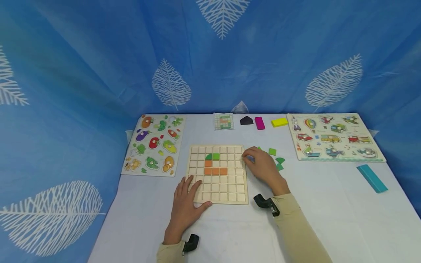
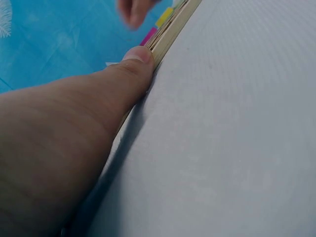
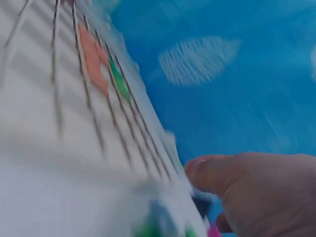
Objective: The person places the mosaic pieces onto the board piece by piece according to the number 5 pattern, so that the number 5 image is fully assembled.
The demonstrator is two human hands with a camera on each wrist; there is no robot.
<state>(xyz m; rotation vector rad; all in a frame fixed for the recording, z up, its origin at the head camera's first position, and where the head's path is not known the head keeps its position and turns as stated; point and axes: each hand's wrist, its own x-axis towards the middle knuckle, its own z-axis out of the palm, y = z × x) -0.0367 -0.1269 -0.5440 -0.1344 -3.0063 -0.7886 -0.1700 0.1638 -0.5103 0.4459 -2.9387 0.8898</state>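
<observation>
A wooden grid board [image 1: 236,186] lies in the middle of the table. Set in its cells are several orange squares [image 1: 215,171], a green square [image 1: 215,156] and a green quarter-circle [image 1: 208,157]. My left hand [image 1: 186,204] rests on the board's front left corner, fingers spread over the grid, and its thumb [image 2: 138,55] is against the front edge. At the right edge of the board is my right hand [image 1: 263,166], thumb and fingertips close together; I cannot tell whether they pinch a piece. A bit of blue [image 1: 250,159] shows between its thumb and fingers.
Right of the board lie loose green pieces [image 1: 272,151]. Behind are a small pattern card [image 1: 224,121], a black piece [image 1: 246,120], a magenta block [image 1: 259,123] and a yellow block [image 1: 279,122]. Vegetable [image 1: 131,170] and vehicle puzzles [image 1: 319,131] flank the board; a teal bar [image 1: 372,178] lies far right.
</observation>
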